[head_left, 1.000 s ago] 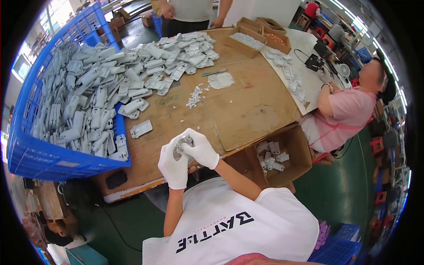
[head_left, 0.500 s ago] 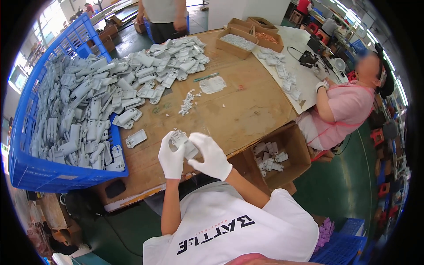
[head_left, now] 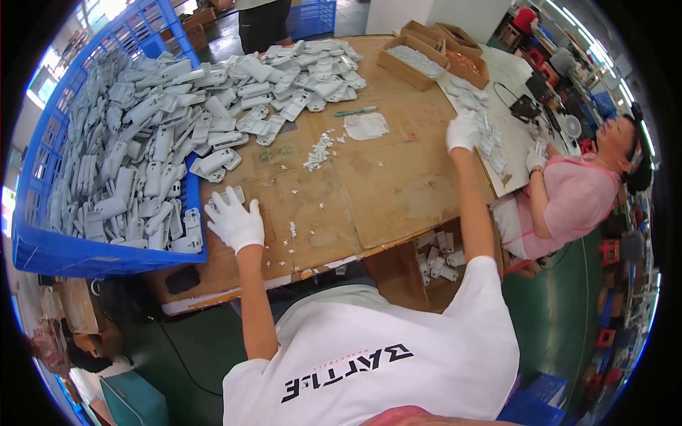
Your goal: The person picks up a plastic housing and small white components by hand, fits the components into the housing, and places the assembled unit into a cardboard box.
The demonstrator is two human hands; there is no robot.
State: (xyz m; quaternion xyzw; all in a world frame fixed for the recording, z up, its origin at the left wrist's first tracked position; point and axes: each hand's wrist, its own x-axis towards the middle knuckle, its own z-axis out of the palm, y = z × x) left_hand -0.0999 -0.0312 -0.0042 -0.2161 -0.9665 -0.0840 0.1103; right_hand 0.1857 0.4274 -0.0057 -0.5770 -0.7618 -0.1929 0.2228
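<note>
Gloves cover both hands: the left hand (head_left: 234,221) lies flat, fingers spread, over one grey plastic part (head_left: 229,194) whose long axis runs left-right. The right hand (head_left: 462,130) reaches toward the row of grey parts (head_left: 490,138); its grip I cannot tell.

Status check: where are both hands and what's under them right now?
Left hand flat on a grey plastic part by the blue crate. Right hand out at the parts row on the white sheet. Nothing between.
</note>
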